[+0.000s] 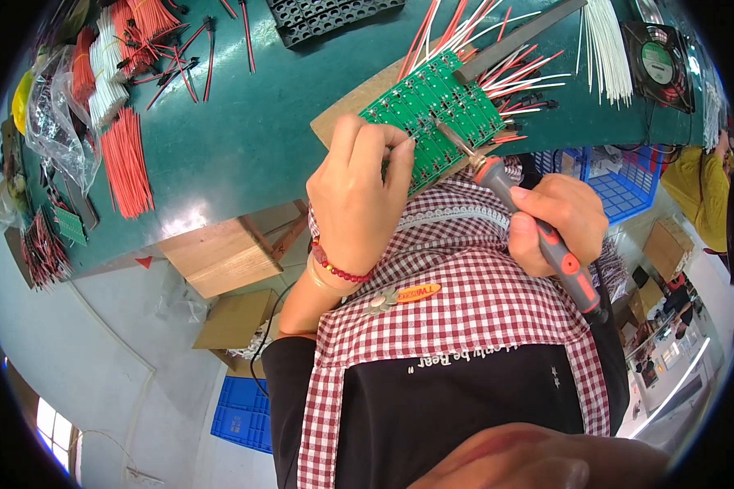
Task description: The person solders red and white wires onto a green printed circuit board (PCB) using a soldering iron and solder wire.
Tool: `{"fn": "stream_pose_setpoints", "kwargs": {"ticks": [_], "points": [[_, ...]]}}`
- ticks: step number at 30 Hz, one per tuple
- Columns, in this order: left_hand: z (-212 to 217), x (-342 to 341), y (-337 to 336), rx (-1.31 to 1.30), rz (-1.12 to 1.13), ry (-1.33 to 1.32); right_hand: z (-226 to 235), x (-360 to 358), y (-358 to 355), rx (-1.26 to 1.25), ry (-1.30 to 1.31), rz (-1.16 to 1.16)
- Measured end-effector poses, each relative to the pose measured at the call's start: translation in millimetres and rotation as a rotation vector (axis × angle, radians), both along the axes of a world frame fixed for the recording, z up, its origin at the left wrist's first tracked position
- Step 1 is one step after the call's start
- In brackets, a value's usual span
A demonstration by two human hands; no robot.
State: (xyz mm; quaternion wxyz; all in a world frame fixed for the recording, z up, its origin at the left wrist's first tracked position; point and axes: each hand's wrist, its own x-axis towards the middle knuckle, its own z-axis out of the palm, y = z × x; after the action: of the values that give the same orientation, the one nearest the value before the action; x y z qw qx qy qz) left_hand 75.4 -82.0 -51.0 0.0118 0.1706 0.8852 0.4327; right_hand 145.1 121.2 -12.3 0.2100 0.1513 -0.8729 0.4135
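Note:
My right hand grips the grey and red handle of a soldering iron. Its metal tip reaches the middle of a green circuit board panel. At the panel's near left edge, my left hand is closed in a pinch; whatever lies between its fingertips is too small to make out. The panel lies tilted on a brown board. Red and white wires stick out from its far and right sides, and a flat grey metal bar lies across its far corner.
Bundles of red wires and white wires lie on the green table at left, beside a clear plastic bag. A black perforated tray sits at the back. More white wires and a black fan are at right.

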Motion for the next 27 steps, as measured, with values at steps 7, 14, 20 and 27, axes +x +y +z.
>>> {"fn": "stream_pose_setpoints", "kwargs": {"ticks": [7, 14, 20, 27], "points": [[0.4, 3.7, 1.8, 0.029, 0.003, -0.017, 0.5, 2.1, 9.3, -0.021, -0.022, -0.031], [1.0, 2.0, 3.7, 0.02, 0.006, -0.026, -0.4, 1.3, 8.9, -0.047, -0.049, -0.025], [-5.9, -1.2, 4.9, 0.017, 0.016, 0.033, -2.2, -4.5, 8.0, -0.069, -0.07, 0.003], [-0.2, 3.2, 4.0, 0.0, 0.02, -0.012, 0.5, -1.9, 13.0, -0.076, -0.059, -0.039]]}}
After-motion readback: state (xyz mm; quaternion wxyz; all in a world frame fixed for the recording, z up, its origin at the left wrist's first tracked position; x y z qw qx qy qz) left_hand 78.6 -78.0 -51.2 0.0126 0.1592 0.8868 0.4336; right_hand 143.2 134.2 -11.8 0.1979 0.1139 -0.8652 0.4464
